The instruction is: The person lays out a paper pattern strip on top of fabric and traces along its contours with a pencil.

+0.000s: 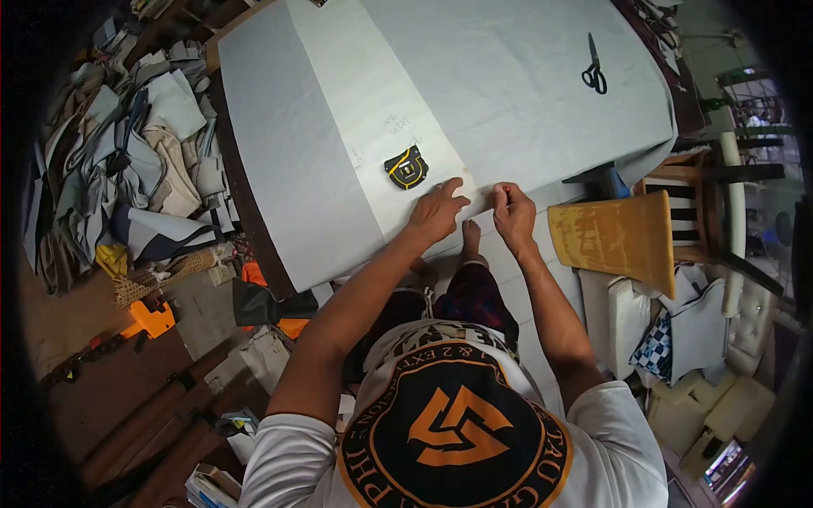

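Observation:
Grey fabric [525,93] covers the table, and a long pale strip [339,59] lies across it with faint handwriting. On the strip rests a black and yellow tape measure [407,168]. Just below and right of it, my left hand [438,210] touches the strip near its front end, fingers apart. My right hand [514,212] is at the fabric's front edge, thumb and fingers pinched together; what they hold, if anything, is too small to make out. Black scissors [594,72] lie on the fabric at the upper right, away from both hands.
Heaped fabric scraps [169,135] are left of the table. A chair with a worn yellow seat [614,237] stands at the right, near cushions [677,339]. An orange tool [151,318] is at the lower left. My foot [472,240] shows below the table edge.

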`<state>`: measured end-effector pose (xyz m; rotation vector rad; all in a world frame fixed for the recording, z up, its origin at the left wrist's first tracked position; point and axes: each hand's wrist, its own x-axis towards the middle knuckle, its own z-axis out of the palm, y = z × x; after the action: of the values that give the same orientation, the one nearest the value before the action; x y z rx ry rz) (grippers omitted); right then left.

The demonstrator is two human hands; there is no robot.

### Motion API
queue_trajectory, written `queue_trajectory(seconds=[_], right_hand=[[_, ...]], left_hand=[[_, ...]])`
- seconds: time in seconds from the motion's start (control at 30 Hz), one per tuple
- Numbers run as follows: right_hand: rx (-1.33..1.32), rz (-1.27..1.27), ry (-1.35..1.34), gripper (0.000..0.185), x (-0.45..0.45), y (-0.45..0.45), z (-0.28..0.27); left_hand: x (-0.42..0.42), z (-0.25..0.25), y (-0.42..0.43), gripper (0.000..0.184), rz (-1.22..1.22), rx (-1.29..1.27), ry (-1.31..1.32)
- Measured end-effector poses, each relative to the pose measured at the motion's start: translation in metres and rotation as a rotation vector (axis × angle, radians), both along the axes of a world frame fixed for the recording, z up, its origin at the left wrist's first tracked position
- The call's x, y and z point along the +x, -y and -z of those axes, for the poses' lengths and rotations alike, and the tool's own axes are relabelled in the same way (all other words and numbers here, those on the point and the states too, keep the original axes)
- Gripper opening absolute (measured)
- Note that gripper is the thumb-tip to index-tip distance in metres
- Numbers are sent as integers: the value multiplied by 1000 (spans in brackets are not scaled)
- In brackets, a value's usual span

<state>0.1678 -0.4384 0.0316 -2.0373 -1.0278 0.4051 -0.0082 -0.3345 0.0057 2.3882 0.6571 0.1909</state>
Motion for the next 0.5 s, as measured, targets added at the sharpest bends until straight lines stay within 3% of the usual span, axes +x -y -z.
queue_trajectory(seconds=[0.07, 0.17, 0.33, 0.5], right_hand=[[15, -1, -230, 24, 11, -3, -1], [159, -92, -298, 26, 20, -15, 6], [132, -193, -284, 25, 30, -37, 25], [107, -268, -144, 24, 31, -54, 23]], left_hand=[[11, -6, 2, 33, -22, 75, -33], [19, 8, 10, 28, -110, 152, 98], [22, 15, 19, 48, -160, 80, 71], [22, 8, 18, 51, -186, 65, 53]])
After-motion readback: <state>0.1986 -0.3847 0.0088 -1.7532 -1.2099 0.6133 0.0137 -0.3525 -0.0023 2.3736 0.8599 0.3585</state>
